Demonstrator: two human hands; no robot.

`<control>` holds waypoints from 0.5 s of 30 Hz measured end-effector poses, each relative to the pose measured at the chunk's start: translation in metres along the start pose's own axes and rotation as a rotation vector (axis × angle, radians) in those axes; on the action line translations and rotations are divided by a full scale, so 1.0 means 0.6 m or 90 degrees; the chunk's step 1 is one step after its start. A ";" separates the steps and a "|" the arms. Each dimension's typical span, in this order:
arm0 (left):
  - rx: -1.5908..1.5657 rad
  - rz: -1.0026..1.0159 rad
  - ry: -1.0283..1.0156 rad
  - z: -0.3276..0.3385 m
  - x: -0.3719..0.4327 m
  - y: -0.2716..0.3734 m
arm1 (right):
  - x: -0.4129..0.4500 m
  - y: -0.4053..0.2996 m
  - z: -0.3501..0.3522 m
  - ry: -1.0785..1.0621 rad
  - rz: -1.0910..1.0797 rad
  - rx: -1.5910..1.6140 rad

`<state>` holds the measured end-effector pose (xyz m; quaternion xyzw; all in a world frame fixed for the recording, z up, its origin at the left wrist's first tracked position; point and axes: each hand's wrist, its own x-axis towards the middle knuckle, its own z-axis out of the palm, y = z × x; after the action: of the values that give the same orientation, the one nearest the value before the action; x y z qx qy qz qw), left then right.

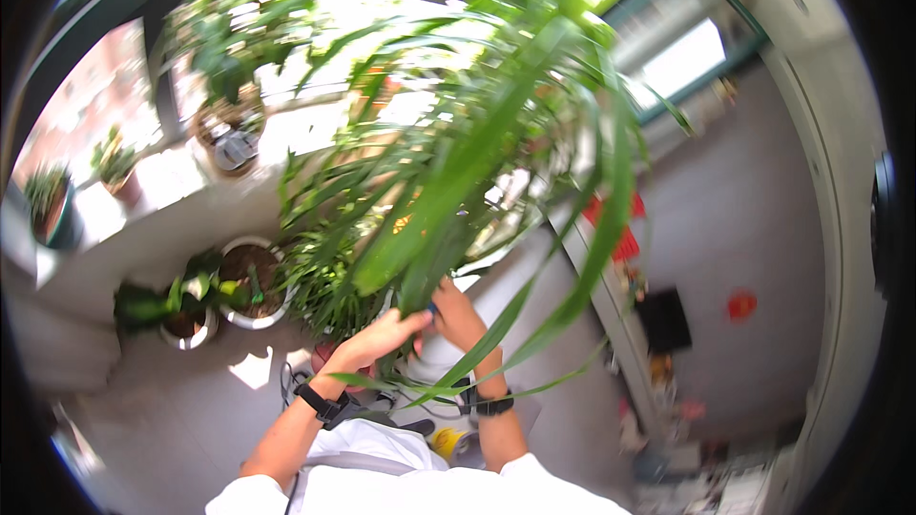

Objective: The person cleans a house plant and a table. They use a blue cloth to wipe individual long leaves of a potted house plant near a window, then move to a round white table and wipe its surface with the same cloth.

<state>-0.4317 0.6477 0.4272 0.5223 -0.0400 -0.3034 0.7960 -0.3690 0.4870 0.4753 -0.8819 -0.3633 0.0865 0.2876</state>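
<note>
A large plant with long strap-shaped green leaves [472, 157] arches over the middle of the view. My left hand [390, 334] is closed around the lower end of a broad leaf [418, 286], its thumb pointing toward the other hand. Beside it, my right hand [456, 311] is curled among the leaves, its fingertips partly hidden. A small blue object [431, 308] shows between the two hands; its kind is unclear, and so is which hand has it. Black bands circle both wrists. Long drooping leaves [501, 332] cross in front of my right forearm.
Potted plants line the sunlit windowsill [168, 175], including a basket-like pot [227, 121]. On the floor stand a white round pot [257, 322] of soil and a smaller white pot [189, 340]. Cables [290, 379] and a yellow container [449, 442] lie near my body. A long cabinet or shelf [608, 293] runs at right.
</note>
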 end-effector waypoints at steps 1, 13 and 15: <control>0.075 -0.068 -0.048 0.001 -0.013 -0.024 | -0.031 -0.008 0.022 -0.067 0.036 0.060; 0.180 -0.062 -0.054 -0.023 -0.102 -0.101 | -0.109 -0.119 -0.121 0.723 0.191 -0.042; 0.207 -0.051 -0.073 -0.002 -0.094 -0.092 | -0.070 -0.136 -0.163 0.824 0.144 -0.004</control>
<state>-0.5011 0.6632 0.3940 0.6272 -0.1131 -0.3539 0.6845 -0.4122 0.4612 0.5994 -0.7893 -0.0219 -0.4329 0.4349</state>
